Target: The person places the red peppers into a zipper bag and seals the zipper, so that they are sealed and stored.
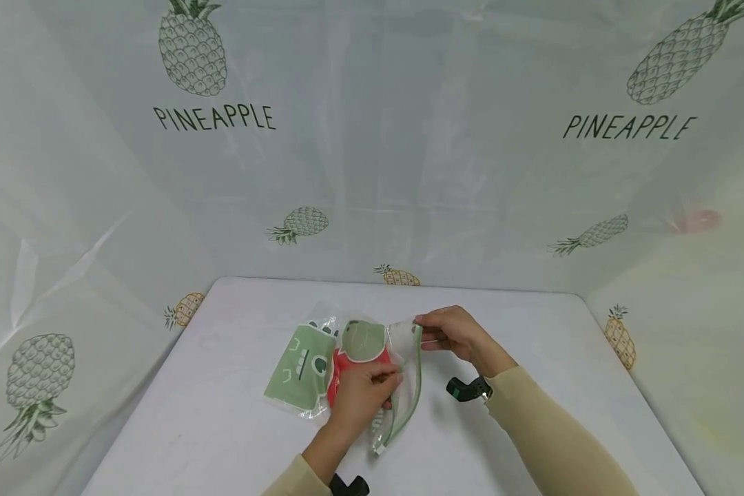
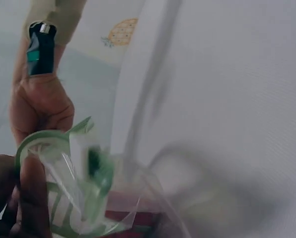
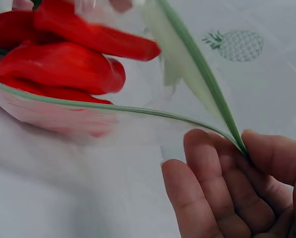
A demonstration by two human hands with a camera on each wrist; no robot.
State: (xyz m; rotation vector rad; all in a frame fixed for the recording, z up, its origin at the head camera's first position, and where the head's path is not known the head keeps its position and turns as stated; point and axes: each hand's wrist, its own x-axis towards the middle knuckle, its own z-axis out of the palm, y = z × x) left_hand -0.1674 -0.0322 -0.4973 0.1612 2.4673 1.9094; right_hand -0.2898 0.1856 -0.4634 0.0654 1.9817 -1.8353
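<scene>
A clear zip bag [image 1: 364, 339] with a green print and a green zip edge lies in the middle of the table, its mouth spread toward the right. Red pepper-shaped pieces [image 3: 61, 67] are inside it. My left hand [image 1: 356, 396] pinches the near side of the mouth. With thumb and fingers, my right hand [image 1: 455, 332] pinches the far corner of the zip edge [image 3: 202, 74]; its other fingers are loosely bent. The white slider [image 1: 380, 450] hangs at the near end of the zip.
Left of the opened bag lies another clear bag [image 1: 297, 368] with a green cartoon face. The white table [image 1: 223, 427] is backed by a hanging pineapple-print sheet [image 1: 409, 172], which also covers both sides.
</scene>
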